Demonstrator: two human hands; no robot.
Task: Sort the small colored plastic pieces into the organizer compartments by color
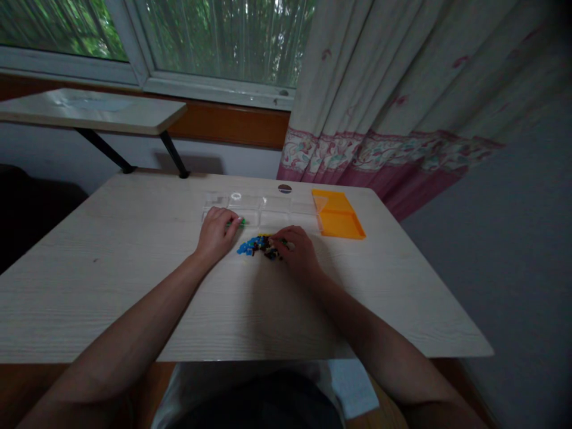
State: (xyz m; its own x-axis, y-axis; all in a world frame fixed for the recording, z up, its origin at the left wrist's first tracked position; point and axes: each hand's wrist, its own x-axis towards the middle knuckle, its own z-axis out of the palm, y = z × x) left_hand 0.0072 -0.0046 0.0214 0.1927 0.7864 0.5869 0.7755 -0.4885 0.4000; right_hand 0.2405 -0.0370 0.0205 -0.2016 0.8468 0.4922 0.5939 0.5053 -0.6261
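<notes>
A clear plastic compartment box (pixel 275 220) lies across the table in front of me. At its near left corner is my left hand (pixel 217 233), with thumb and fingers pinched together. Small green pieces (pixel 242 221) show at those fingertips. Just this side of the box is a pile of small toy-brick-like pieces (pixel 259 245) in blue, black, brown, tan and yellow. My right hand (pixel 298 249) reaches into the pile's right side, fingers curled and closed; what they grip is too small to make out.
An orange tray or lid (pixel 340 215) lies at the right, touching or overlapping the box's right end. A raised shelf (pixel 93 110) on black legs stands at the back left. Behind the table (pixel 147 238) are a window and a long curtain (pixel 357 119).
</notes>
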